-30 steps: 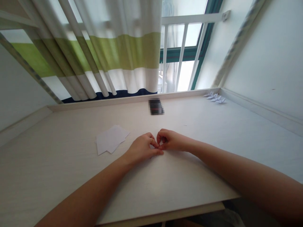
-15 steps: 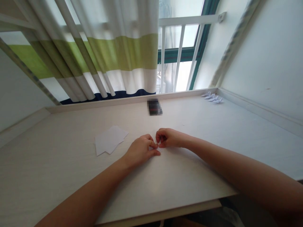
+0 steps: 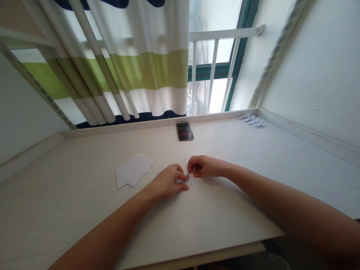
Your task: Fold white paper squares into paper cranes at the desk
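Note:
A small piece of white paper (image 3: 191, 182) lies on the table between my two hands, mostly covered by fingers and hard to tell from the pale tabletop. My left hand (image 3: 170, 181), with a ring on one finger, grips its left side between thumb and fingers. At its far right edge, the curled fingers of my right hand (image 3: 204, 166) pinch the paper; their tips are partly hidden. Left of my left hand lie several overlapping white paper sheets (image 3: 131, 170), flat on the table.
Several small folded white paper pieces (image 3: 252, 120) stand in the table's far right corner. A dark, pixelated object (image 3: 183, 131) sits near the back rim (image 3: 135, 125) of the white table (image 3: 70, 195). Beyond are a striped curtain (image 3: 149, 71) and a white railing (image 3: 213, 35).
The view has tilted slightly up, so everything sits lower. My left thumb has drawn back a little to the left, and a bit more of the small paper shows between my hands.

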Tool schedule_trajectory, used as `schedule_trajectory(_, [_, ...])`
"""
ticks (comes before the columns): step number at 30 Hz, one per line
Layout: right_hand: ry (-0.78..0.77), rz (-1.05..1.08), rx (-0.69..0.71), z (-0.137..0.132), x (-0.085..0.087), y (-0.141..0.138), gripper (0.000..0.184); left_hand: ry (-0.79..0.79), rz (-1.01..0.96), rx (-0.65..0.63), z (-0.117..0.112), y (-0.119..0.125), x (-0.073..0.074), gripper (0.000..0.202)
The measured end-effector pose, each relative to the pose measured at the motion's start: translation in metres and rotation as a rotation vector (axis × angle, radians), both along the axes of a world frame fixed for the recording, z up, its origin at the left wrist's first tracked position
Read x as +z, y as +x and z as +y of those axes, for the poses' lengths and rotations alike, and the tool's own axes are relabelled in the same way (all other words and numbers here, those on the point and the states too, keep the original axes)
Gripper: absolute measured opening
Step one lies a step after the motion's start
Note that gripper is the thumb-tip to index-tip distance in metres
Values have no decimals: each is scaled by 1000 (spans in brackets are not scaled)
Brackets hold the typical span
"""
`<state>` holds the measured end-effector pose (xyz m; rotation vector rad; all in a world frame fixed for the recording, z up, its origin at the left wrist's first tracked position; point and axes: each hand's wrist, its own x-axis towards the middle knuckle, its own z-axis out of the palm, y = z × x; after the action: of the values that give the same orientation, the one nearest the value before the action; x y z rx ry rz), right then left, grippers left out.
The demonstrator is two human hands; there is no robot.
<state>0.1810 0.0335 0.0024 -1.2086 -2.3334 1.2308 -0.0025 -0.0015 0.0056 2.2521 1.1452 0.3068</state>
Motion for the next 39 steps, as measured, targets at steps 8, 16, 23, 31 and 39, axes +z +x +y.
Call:
schedule_trajectory(8, [277, 52, 41, -15, -3, 6, 20, -80, -107, 14, 6, -4, -7, 28])
schedule_trajectory(16, [415, 2, 34, -28, -2, 5, 17, -65, -236, 254, 3, 2, -10, 28])
schedule_trajectory(23, [388, -92, -18, -38, 2, 1, 17, -83, -212, 258, 0, 1, -10, 28])
schedule_trajectory(31, [320, -111, -71, -43, 4, -1, 23, -212, -271, 199, 1, 1, -9, 28])
schedule_trajectory(39, [485, -95, 31, -42, 3, 0, 13, -141, -413, 146, -5, 7, -10, 28])
